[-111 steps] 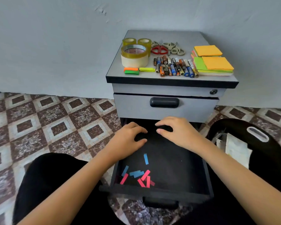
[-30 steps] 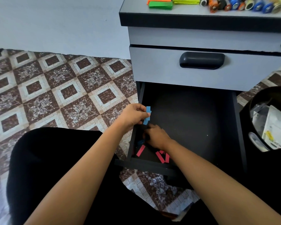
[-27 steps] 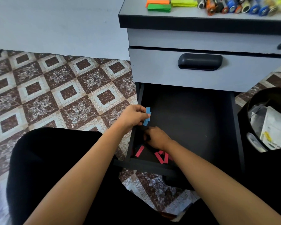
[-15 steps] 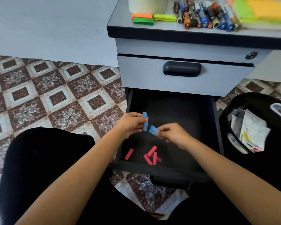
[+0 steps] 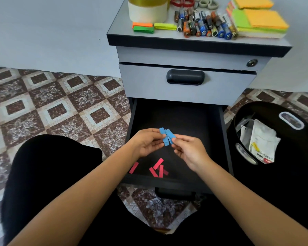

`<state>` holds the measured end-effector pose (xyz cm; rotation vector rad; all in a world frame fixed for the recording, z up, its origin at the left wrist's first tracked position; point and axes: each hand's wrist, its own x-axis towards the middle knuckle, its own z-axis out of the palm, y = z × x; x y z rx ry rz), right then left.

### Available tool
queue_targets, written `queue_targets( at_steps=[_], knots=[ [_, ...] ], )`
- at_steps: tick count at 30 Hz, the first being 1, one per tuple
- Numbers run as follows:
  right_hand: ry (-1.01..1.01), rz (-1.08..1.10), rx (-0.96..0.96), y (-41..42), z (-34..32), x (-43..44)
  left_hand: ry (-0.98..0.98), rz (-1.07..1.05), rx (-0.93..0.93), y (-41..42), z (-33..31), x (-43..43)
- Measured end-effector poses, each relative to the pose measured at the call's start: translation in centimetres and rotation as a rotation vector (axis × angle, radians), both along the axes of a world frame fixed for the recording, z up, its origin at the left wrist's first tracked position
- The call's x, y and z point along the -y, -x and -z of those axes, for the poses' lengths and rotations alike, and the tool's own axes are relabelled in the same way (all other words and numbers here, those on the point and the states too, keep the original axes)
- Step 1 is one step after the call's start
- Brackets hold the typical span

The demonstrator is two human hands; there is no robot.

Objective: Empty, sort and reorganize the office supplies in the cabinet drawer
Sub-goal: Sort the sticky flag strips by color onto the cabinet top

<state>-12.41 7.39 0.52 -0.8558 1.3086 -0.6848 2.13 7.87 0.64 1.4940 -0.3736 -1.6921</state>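
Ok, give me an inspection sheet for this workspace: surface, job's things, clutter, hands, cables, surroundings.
Surface: grey cabinet top carries sorted supplies; the open bottom drawer has a dark floor.
Job's things: blue strips held above the drawer; pink strips loose near its front; batteries, tape roll and sticky-note pads on top.
Clutter: black bin right of the drawer, holding paper and packaging.
Hands: left hand and right hand both pinch the blue strips.
Cables: nothing seen.
Surroundings: patterned tile floor, pale wall.
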Motion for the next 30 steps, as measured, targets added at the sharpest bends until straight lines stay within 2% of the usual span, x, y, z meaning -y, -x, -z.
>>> queue_targets(
  at_steps=[5, 11, 21, 23, 27, 30],
  knots=[
    [-0.004, 0.081, 0.012, -0.5, 0.1, -0.5, 0.014, -0.001, -0.037, 0.2, 0.0, -0.4],
    [0.047, 0.063, -0.045, -1.0, 0.2, -1.0, 0.026, 0.004, -0.039, 0.5, 0.2, -0.7],
    [0.239, -0.101, -0.207, -1.3, 0.2, -0.9, 0.055, -0.011, 0.029, 0.4, 0.6, -0.7],
    [0.316, -0.158, -0.274, -1.2, 0.2, -0.9, 0.068, -0.006, 0.054, 0.4, 0.7, -0.6],
    [0.529, -0.389, -0.564, -1.1, 0.0, -0.8, 0.079, -0.026, 0.024, 0.5, 0.8, -0.7],
    [0.572, -0.424, -0.597, -1.3, -0.1, -0.9, 0.070, -0.044, 0.023, 0.5, 0.9, -0.7]
  ],
)
